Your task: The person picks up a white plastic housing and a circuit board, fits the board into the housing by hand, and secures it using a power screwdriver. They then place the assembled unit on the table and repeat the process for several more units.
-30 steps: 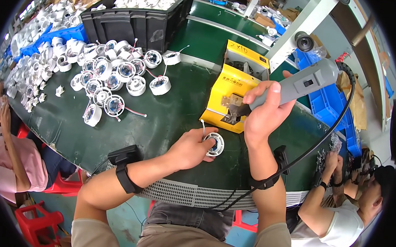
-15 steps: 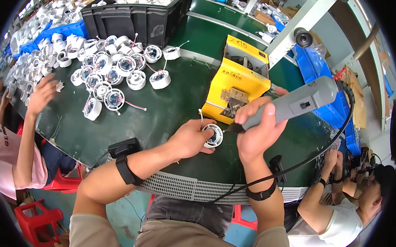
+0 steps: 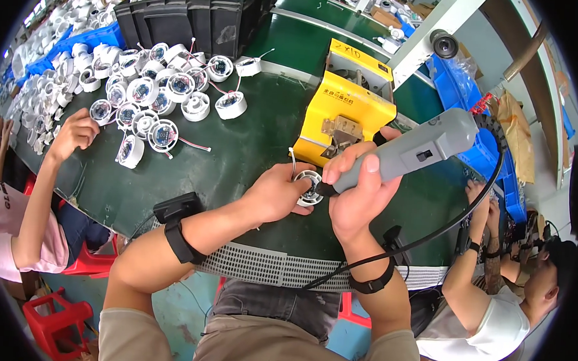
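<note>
My left hand (image 3: 277,191) is closed around a round white plastic housing (image 3: 309,198) with a dark circuit board inside, holding it low over the green worktop. A short white wire sticks up beside my fingers. In my right hand (image 3: 357,206) is a grey corded electric screwdriver (image 3: 411,150), gripped with its thumb along the body. Its dark nose reaches the right side of the housing, and the bit's tip is hidden there. Just beyond both hands stands a yellow screw feeder (image 3: 347,109) with a metal block on its front.
Several similar white housings (image 3: 164,135) with wires lie piled at left. Behind them is a black crate (image 3: 186,24) of white parts. A black cable (image 3: 451,223) loops past my right forearm. A co-worker's hand (image 3: 77,132) is near the pile; another person (image 3: 483,318) works at right.
The screwdriver has moved left, and its nose has come up to the housing. The co-worker's hand at left has shifted right toward the pile, its fingers now curled.
</note>
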`<state>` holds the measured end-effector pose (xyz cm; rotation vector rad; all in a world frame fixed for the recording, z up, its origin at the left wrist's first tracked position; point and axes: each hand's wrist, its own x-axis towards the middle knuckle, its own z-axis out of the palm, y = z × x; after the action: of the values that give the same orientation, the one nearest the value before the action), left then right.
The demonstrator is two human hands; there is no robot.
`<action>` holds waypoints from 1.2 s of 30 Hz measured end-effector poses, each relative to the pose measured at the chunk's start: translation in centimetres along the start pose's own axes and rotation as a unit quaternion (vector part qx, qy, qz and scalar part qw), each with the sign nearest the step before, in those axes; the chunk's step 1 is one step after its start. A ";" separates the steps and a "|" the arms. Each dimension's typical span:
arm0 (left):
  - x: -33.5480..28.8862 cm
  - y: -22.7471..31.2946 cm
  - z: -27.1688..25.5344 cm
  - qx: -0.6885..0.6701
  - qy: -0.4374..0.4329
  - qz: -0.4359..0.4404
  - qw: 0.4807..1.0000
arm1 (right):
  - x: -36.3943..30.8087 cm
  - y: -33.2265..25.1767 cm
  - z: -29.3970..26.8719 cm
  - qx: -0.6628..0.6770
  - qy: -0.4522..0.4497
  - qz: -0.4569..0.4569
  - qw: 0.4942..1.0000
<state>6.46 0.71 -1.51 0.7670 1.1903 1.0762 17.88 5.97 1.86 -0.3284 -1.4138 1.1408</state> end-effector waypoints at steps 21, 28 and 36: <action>-1.1 2.3 -3.1 0.252 -0.009 0.039 0.967 | -1.4 -0.1 -1.2 0.080 -0.036 -0.020 0.996; -1.1 3.0 -6.9 0.665 0.351 0.243 0.613 | -0.5 -0.2 -1.7 0.013 0.034 0.014 0.999; 0.5 1.8 -9.5 0.709 0.306 0.157 0.616 | -0.3 0.1 -1.3 -0.120 -0.005 -0.072 0.990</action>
<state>-3.17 1.14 -2.22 1.9597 2.6320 0.4056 19.05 6.32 1.32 -0.3826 -1.5613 0.8574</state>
